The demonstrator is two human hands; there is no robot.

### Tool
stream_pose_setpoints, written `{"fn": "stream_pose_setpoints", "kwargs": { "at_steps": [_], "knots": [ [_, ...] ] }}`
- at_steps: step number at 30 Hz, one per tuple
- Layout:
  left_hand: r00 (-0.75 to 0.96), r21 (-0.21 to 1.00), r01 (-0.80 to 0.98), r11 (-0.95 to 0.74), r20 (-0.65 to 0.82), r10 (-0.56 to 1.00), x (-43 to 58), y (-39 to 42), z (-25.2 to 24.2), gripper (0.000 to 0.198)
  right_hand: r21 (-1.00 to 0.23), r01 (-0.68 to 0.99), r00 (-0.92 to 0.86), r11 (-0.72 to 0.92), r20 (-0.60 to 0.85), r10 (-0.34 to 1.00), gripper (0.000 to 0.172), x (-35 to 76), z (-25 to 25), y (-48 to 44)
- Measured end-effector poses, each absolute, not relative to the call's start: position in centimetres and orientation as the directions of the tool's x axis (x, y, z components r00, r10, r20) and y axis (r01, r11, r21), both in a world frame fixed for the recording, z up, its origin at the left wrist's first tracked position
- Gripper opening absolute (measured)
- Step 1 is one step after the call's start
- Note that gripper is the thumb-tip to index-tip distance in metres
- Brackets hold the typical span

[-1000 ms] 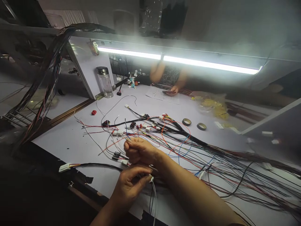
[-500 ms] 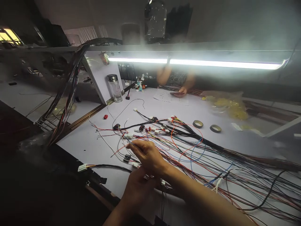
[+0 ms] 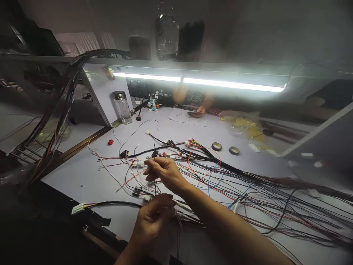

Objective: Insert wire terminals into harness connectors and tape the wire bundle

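A wire harness (image 3: 220,165) of red, black, blue and white wires with small connectors spreads over the white table (image 3: 82,176). My right hand (image 3: 164,172) hovers over its left end, fingers pinched on a thin dark wire that hangs down from them. Closer to me, my left hand (image 3: 153,219) is closed around a small white connector with thin wires trailing toward the table's near edge. A white connector on a black-sleeved cable (image 3: 78,208) lies to the left of my left hand.
Two tape rolls (image 3: 217,146) (image 3: 234,150) lie behind the harness. A glass bottle (image 3: 121,106) stands at the back left, a red connector (image 3: 110,142) near it. Another person's hands (image 3: 197,110) rest on papers across the table. A thick wire bundle (image 3: 60,106) hangs at left.
My right hand has lifted slightly and drawn a thin dark wire up between its fingers. My left hand stays closed near the table's front edge. The view has shifted.
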State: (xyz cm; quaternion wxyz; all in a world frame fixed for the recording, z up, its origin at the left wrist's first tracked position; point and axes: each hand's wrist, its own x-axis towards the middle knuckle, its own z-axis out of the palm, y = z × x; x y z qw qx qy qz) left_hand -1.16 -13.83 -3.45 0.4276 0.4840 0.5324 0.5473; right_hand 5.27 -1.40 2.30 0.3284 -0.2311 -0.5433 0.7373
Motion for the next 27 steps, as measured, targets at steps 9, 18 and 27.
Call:
{"fn": "stream_pose_setpoints", "kwargs": {
  "at_steps": [9, 18, 27],
  "knots": [
    [-0.137, 0.975, 0.122, -0.187, 0.203, 0.970, -1.3, -14.1, -3.8, 0.010, -0.978, -0.209, -0.562, -0.002, 0.118, 0.819, 0.047, 8.0, 2.8, -0.4],
    [-0.036, 0.925, 0.164, -0.343, 0.353, 0.935, 0.4, -12.3, -1.3, 0.013, -0.944, -0.290, -0.477, -0.158, -0.001, 0.879, 0.046, 12.3, 2.9, 1.2],
    [-0.101, 0.984, 0.018, -0.175, 0.176, 0.979, 1.6, -8.7, -2.3, 0.015, -0.686, -0.663, -0.578, -0.298, 0.217, 0.786, 0.025, 15.0, 3.5, 2.4]
  ]
}}
